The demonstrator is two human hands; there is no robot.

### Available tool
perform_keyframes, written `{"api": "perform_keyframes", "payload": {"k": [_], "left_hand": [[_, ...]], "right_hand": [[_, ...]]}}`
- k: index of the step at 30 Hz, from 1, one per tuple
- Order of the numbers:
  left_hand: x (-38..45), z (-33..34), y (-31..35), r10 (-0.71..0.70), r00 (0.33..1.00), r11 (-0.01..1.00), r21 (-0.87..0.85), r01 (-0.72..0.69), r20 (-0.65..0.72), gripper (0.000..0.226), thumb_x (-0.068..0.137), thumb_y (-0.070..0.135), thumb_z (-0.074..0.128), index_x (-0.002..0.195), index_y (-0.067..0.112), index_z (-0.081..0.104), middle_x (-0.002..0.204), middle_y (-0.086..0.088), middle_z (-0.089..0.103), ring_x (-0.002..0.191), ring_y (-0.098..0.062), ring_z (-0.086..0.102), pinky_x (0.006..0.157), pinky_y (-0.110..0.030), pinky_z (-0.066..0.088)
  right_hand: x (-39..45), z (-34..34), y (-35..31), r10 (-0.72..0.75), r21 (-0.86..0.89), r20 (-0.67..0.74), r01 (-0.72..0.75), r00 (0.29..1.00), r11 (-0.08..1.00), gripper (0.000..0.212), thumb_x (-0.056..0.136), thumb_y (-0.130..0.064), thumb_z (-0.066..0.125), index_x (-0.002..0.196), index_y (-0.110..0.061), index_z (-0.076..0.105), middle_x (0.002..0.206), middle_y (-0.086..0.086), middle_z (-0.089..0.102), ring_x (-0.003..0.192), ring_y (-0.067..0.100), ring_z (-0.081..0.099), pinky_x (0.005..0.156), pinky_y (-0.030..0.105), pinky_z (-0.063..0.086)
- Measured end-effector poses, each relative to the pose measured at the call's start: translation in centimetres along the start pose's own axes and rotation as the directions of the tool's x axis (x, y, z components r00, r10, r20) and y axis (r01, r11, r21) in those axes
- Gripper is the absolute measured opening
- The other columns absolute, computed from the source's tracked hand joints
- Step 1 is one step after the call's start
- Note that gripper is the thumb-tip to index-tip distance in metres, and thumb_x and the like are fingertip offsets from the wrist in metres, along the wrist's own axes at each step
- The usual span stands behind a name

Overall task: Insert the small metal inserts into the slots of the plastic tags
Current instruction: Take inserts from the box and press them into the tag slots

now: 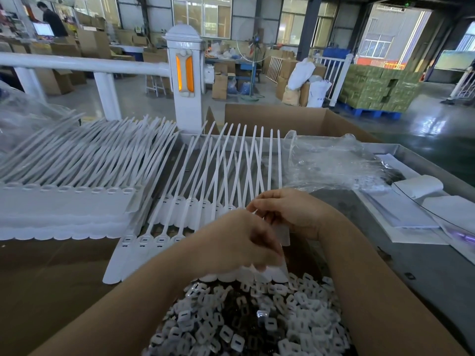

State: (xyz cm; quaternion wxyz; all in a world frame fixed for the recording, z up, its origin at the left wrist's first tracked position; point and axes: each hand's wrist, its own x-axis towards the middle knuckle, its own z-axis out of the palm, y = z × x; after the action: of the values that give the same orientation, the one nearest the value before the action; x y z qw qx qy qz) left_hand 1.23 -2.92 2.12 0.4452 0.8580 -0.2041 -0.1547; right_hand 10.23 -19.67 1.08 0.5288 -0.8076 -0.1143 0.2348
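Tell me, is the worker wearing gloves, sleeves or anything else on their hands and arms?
No. Both the left hand and the right hand are bare, with no gloves. The forearms are uncovered all the way to the picture's lower edge, so no sleeves or cuffs show. No watch, bracelet or ring is visible, and there are no markings, tape or finger guards.

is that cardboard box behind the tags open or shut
Open. The cardboard box beyond the row of plastic tags has its flaps standing up and the inner walls show. Its contents cannot be seen.
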Motion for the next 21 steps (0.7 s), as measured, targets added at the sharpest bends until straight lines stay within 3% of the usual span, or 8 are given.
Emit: {"api": "perform_keyframes", "payload": {"k": [3,7,15,21], "left_hand": [[0.2,-1.5,-1.3,-0.137,0.962,0.971,-0.222,0.083,-0.236,0.005,0.086,0.017,0.074,0.085,0.022,0.075,0.076,0.002,0.075,0.066,-0.005,0.067,0.060,-0.011,0.049],[0.3,-2.3,-2.8,-0.248,0.906,0.930,-0.346,0.124,-0.343,0.007,0.088,0.013,0.072,0.085,0.018,0.076,0.074,-0.005,0.074,0.065,-0.011,0.066,0.062,-0.018,0.053],[0.5,-2.6,-3.1,-0.238,0.891,0.948,-0.292,0.127,-0.385,0.009,0.089,0.012,0.070,0.097,0.014,0.067,0.077,-0.004,0.075,0.072,-0.016,0.069,0.074,-0.032,0.059],[0.5,-2.7,-3.0,-0.201,0.886,0.973,-0.187,0.133,-0.417,0.017,0.086,0.012,0.074,0.097,0.018,0.062,0.074,0.001,0.074,0.070,-0.014,0.070,0.070,-0.027,0.058]], "right_hand": [[-0.4,0.0,-0.2,-0.033,-0.043,0.004,0.033,0.999,0.999,0.015,0.097,-0.023,0.063,0.094,-0.017,0.077,0.079,-0.003,0.074,0.066,0.004,0.060,0.067,0.021,0.048],[-0.6,0.1,-0.5,-0.037,-0.047,0.033,0.039,0.999,0.998,0.012,0.092,-0.024,0.069,0.094,-0.015,0.077,0.083,0.000,0.076,0.063,0.002,0.056,0.062,0.017,0.047],[-0.7,0.6,-1.0,-0.059,-0.093,0.059,0.064,0.997,0.994,0.005,0.086,-0.025,0.075,0.083,-0.023,0.078,0.084,-0.001,0.077,0.066,0.003,0.054,0.065,0.021,0.045],[-0.6,1.0,-1.3,-0.060,-0.184,0.056,0.070,0.997,0.980,0.006,0.086,-0.029,0.075,0.083,-0.024,0.077,0.083,-0.004,0.077,0.065,0.001,0.055,0.062,0.021,0.044]]}}
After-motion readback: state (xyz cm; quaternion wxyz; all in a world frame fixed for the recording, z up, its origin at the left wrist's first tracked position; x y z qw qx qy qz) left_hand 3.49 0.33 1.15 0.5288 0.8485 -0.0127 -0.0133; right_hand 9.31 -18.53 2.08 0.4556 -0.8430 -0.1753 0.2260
